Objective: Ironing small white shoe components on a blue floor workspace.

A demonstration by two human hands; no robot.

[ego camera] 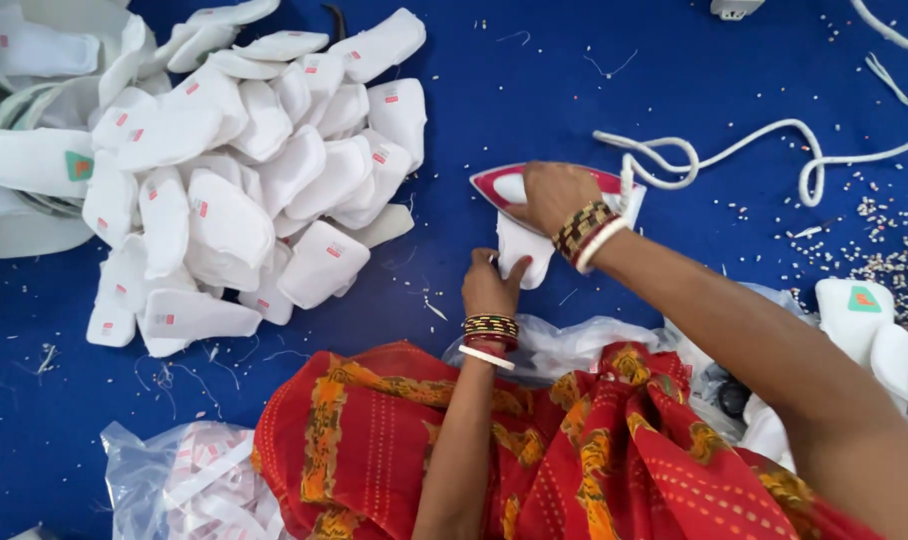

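My right hand [554, 195] grips the handle of a red and white iron [494, 183] that rests on a small white padded fabric piece [524, 255] on the blue surface. My left hand [489, 285] pinches the near left edge of that same piece, fingers closed on it. Both wrists wear beaded and red bangles. The iron's white cord [734, 150] loops away to the right. Part of the fabric piece is hidden under the iron and my hands.
A large heap of similar white padded pieces [224, 170] with small red tags fills the left. More white pieces [874, 330] lie at the right edge. A clear plastic bag of small labels [194, 480] lies bottom left. Red patterned cloth [574, 450] covers my lap. Loose threads and small beads are scattered about.
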